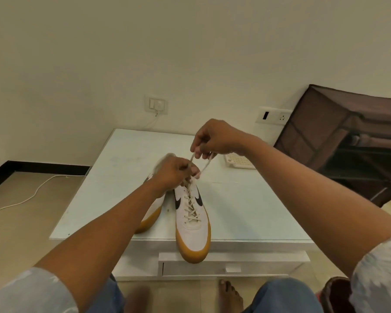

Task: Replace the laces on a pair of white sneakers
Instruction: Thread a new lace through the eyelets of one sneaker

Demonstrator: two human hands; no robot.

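Observation:
Two white sneakers with gum-brown soles and black side marks stand on a low white table [246, 213]. The right sneaker [192, 224] is laced with a cream lace [192, 206], its toe reaching past the table's front edge. My left arm covers most of the left sneaker [152, 214]. My left hand [171, 171] is curled at the top of the right sneaker and pinches the lace there. Above it, my right hand [213, 138] holds up a loop of the same lace [204, 167] between its fingertips.
A small white perforated tray [238, 161] lies on the table behind my right wrist. A brown fabric rack [348, 141] leans at the right. A white cable [25, 197] runs over the floor at the left. My knees and bare feet are below the table's drawer [230, 266].

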